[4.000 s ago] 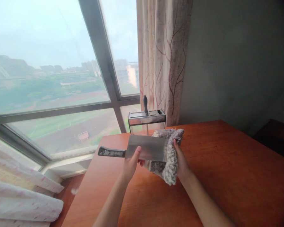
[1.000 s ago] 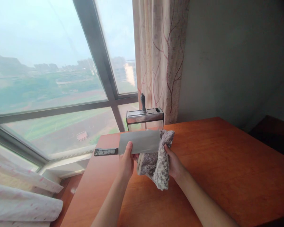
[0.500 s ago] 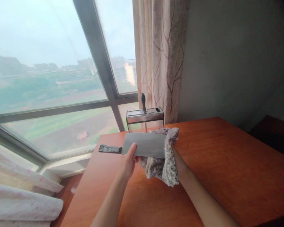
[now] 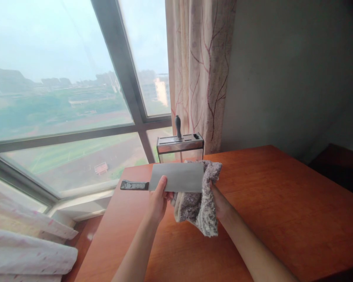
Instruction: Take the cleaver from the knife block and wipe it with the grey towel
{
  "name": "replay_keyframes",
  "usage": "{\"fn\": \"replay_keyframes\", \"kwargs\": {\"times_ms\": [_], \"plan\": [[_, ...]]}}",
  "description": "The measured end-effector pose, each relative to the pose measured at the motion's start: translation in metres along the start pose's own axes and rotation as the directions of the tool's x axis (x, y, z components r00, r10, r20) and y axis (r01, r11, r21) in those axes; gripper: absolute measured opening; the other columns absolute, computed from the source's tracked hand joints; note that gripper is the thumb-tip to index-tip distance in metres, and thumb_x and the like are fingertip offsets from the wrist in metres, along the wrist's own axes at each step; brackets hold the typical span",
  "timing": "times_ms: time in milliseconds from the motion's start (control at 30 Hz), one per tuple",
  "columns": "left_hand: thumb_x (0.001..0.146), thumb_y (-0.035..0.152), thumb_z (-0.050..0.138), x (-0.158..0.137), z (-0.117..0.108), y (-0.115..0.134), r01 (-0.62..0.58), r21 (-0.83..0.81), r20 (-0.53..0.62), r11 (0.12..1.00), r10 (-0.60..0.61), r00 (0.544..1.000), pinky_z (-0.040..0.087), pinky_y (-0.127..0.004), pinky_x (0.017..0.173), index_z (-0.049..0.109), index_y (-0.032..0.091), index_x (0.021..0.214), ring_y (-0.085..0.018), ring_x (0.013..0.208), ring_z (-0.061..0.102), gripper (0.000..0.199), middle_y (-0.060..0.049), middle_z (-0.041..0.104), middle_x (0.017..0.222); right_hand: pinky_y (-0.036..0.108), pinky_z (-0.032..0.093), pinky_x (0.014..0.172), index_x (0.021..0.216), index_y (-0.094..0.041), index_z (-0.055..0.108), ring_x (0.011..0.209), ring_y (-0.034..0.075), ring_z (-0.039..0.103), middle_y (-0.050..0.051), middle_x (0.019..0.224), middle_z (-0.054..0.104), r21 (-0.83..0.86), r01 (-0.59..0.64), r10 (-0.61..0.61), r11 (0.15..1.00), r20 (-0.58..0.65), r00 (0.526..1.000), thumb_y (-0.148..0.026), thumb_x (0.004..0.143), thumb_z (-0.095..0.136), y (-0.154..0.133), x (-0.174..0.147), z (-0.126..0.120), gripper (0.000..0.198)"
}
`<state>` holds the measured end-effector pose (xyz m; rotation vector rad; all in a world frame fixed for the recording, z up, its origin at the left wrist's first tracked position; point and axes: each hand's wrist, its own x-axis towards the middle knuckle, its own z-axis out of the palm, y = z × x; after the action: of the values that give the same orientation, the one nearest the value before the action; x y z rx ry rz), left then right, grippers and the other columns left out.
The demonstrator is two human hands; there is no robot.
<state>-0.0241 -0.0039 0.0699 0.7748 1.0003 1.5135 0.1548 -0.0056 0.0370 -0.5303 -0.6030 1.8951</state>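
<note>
A cleaver (image 4: 179, 177) with a broad grey blade and a dark handle lies level above the table, its handle pointing left. My left hand (image 4: 159, 197) is closed on the blade near the handle, thumb on the near face and fingers behind. A fuzzy grey towel (image 4: 201, 211) wraps the blade's right end and hangs below and behind it. My right hand (image 4: 218, 199) is closed on the towel at that end; most of its fingers are hidden by the cloth.
Behind the cleaver stands a knife block (image 4: 181, 145) with a metal top and clear sides, one dark-handled tool upright in it. The reddish-brown table (image 4: 270, 207) reaches the window (image 4: 61, 102) and a patterned curtain (image 4: 200, 78).
The cleaver, the towel and both hands have shifted slightly to the left. The towel's lower end hangs a bit lower. My grip on both looks the same.
</note>
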Motion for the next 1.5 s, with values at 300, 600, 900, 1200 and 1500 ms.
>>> {"fn": "replay_keyframes", "kwargs": {"times_ms": [300,600,900,1200,1500], "plan": [[0.083,0.044,0.058,0.003,-0.009,-0.004,-0.095,0.172,0.187,0.98,0.062,0.98,0.031,-0.022,0.041,0.048,0.017,0.06,-0.009,0.041,0.044,0.037,0.004,0.046,0.045,0.045,0.049,0.089,0.119,-0.028,0.062,0.099,0.029,0.067,0.005,0.102,0.074,0.026,0.037,-0.036,0.999,-0.064,0.997,-0.065,0.076,0.057,-0.012,0.001,0.01,0.056],[0.084,0.044,0.057,0.007,-0.01,0.002,-0.277,0.18,0.03,0.944,0.276,0.961,0.032,-0.022,0.043,0.05,0.018,0.068,-0.009,0.044,0.044,0.032,0.004,0.05,0.051,0.044,0.051,0.085,0.105,-0.028,0.068,0.099,0.029,0.066,0.004,0.098,0.074,0.023,0.093,-0.091,0.995,-0.102,0.991,-0.069,0.074,0.055,-0.011,0.009,-0.002,0.054],[0.083,0.04,0.061,0.006,-0.009,0.006,-0.255,0.054,0.026,0.965,0.254,0.967,0.033,-0.022,0.043,0.048,0.017,0.064,-0.008,0.044,0.042,0.032,0.006,0.04,0.046,0.044,0.053,0.08,0.101,-0.028,0.07,0.096,0.03,0.066,0.004,0.092,0.075,0.087,0.126,-0.113,0.988,-0.143,0.983,-0.06,0.074,0.062,-0.01,0.008,-0.004,0.043],[0.082,0.044,0.061,0.006,-0.008,0.005,-0.258,0.094,-0.012,0.962,0.26,0.966,0.035,-0.023,0.044,0.052,0.017,0.065,-0.009,0.045,0.045,0.033,0.004,0.049,0.05,0.043,0.05,0.087,0.102,-0.028,0.069,0.102,0.028,0.064,0.0,0.101,0.073,0.202,0.135,-0.127,0.97,-0.054,0.99,-0.052,0.08,0.061,-0.017,0.003,0.005,0.034],[0.085,0.043,0.056,0.001,-0.003,-0.001,-0.351,0.271,0.042,0.896,0.353,0.935,0.036,-0.023,0.043,0.052,0.017,0.062,-0.01,0.043,0.044,0.035,0.003,0.051,0.049,0.037,0.049,0.076,0.095,-0.026,0.069,0.087,0.025,0.065,0.001,0.086,0.073,0.089,0.052,-0.051,0.995,-0.015,0.999,-0.051,0.068,0.073,-0.009,0.001,-0.004,0.037]]}}
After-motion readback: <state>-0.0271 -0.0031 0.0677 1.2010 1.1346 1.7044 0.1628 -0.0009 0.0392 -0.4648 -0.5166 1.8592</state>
